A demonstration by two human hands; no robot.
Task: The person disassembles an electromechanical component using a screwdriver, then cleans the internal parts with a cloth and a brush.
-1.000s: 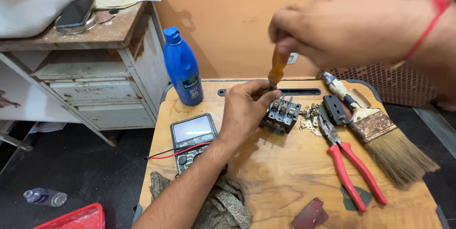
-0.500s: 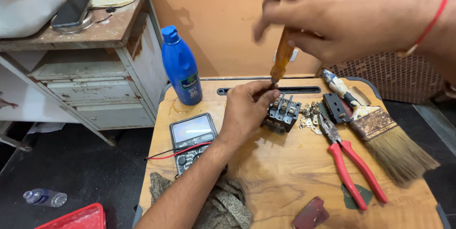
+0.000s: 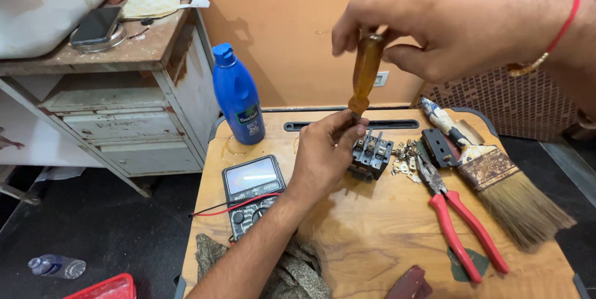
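blue bottle (image 3: 238,95) with label stands behind multimeter's grey screen (image 3: 251,175).

The screwdriver (image 3: 366,72) has a translucent amber-brown handle. The switch block (image 3: 371,153) below it is dark grey with silvery metal contacts. Right of the switch block lie pliers (image 3: 456,221) with red grips and a dull steel head, and a paintbrush (image 3: 503,181) with tan bristles and a paint-flecked handle. Left of the block, the multimeter (image 3: 251,196) is dark grey with a pale grey screen and red and black leads. The bottle (image 3: 238,97) behind is bright blue. The table (image 3: 372,237) is light wood with wavy grain. The right wrist wears a red thread (image 3: 562,17).
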